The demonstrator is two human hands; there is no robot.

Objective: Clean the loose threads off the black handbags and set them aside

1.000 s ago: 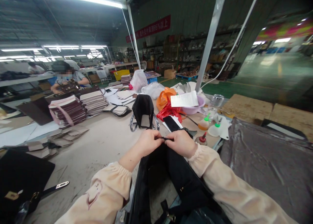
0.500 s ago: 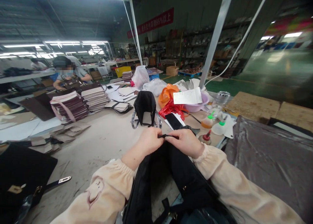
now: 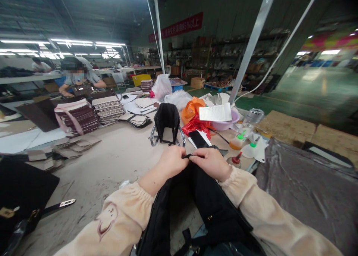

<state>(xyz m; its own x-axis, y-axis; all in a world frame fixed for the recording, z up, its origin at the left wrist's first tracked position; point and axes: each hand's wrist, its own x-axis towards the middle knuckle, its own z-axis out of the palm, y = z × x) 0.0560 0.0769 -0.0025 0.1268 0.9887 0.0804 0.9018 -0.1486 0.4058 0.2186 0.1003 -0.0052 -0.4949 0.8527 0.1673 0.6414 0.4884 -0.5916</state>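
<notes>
Both of my hands pinch the top edge of a black bag in front of me. My left hand is closed on the edge from the left, and my right hand grips it from the right, with the fingertips nearly touching. The bag's side hangs below them towards my body, showing small metal fittings. Just beyond my hands, a second black bag stands upright with plastic-wrapped handles. A phone lies on white paper near my right hand.
Stacked brown panels and another black bag lie at the left. Glue bottles, a purple basin and red plastic are at the right. A person works across the table. A metal post rises at right.
The view has shifted slightly, so things at the left sit a little further left. Both hands keep their pinch on the black bag's edge, almost unmoved.
</notes>
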